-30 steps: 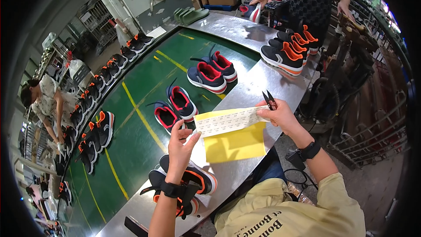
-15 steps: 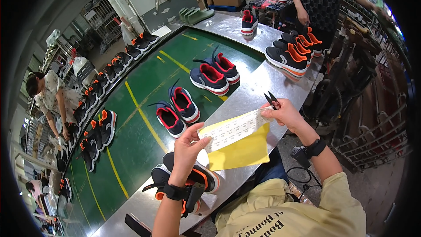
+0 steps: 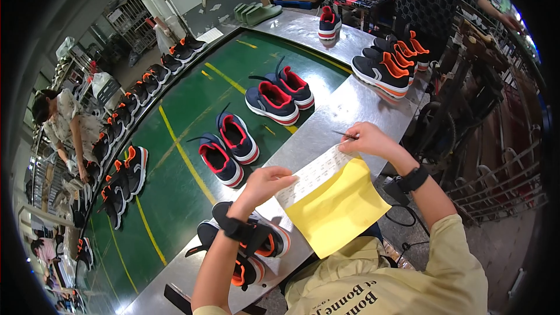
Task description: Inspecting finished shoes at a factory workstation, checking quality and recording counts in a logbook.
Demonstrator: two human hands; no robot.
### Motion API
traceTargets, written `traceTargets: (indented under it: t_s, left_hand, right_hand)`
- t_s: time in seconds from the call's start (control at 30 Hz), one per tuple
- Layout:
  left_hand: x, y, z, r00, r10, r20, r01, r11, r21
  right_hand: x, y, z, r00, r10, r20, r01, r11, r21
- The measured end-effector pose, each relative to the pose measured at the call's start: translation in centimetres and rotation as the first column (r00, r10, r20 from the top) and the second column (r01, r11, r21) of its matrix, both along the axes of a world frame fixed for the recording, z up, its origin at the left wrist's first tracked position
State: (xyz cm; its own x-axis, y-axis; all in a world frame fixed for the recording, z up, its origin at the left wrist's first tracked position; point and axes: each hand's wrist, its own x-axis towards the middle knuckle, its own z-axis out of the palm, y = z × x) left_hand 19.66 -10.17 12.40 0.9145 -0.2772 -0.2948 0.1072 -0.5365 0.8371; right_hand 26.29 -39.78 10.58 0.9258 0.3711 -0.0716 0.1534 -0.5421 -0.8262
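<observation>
My right hand [image 3: 373, 140] grips the right end of a white label sheet [image 3: 318, 176] printed in small rows. Dark thread snips [image 3: 345, 135] stick out from the same hand toward the left. My left hand [image 3: 263, 186] is closed, its thumb and forefinger pinched at the sheet's upper left edge; whether a single label is between them is too small to tell. A yellow paper [image 3: 338, 210] hangs along the sheet's lower edge. Below my left forearm, dark sneakers with orange lining [image 3: 271, 242] stand on the metal table edge [image 3: 291, 160], partly hidden by the arm.
Navy sneakers with red lining [image 3: 230, 146] stand in pairs on the green conveyor belt [image 3: 175, 178]. Black and orange sneakers [image 3: 382, 73] sit at the right, and more line the far side [image 3: 140, 90]. A co-worker [image 3: 70, 125] works at left; another person [image 3: 434, 6] stands at right.
The label sheet and yellow paper have tilted and dropped nearer to me, so more yellow shows. My left fingers have come together in a pinch. The snips point more sideways.
</observation>
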Motion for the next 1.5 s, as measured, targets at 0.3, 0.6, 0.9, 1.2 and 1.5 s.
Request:
traceTargets:
  t_s: [0.3,0.6,0.9,1.2,1.5]
  left_hand:
    - [3.4,-5.5,-4.5,0.999,-0.047,0.012,0.044,0.987,0.158]
    - [4.8,-2.9,-8.8,0.995,-0.059,-0.083,0.081,0.954,0.290]
    - [5.3,-2.6,-10.1,0.993,-0.017,0.120,-0.068,0.737,0.673]
    - [6.5,-3.8,-8.0,0.999,0.027,-0.040,0.008,0.728,0.685]
    - [6.1,-2.4,-9.1,0.996,0.061,-0.069,-0.017,0.856,0.517]
  right_hand:
    - [1.5,2.1,-4.0,0.995,0.025,-0.096,-0.040,0.986,-0.159]
    - [4.7,0.7,-8.3,0.954,0.029,-0.299,-0.074,0.987,-0.141]
    - [4.9,2.5,-6.3,1.000,0.020,-0.024,-0.029,0.899,-0.437]
    - [2.7,2.9,-5.4,0.860,0.260,0.438,-0.124,0.941,-0.316]
    - [1.8,3.0,-8.2,0.729,0.491,0.477,-0.308,0.858,-0.412]
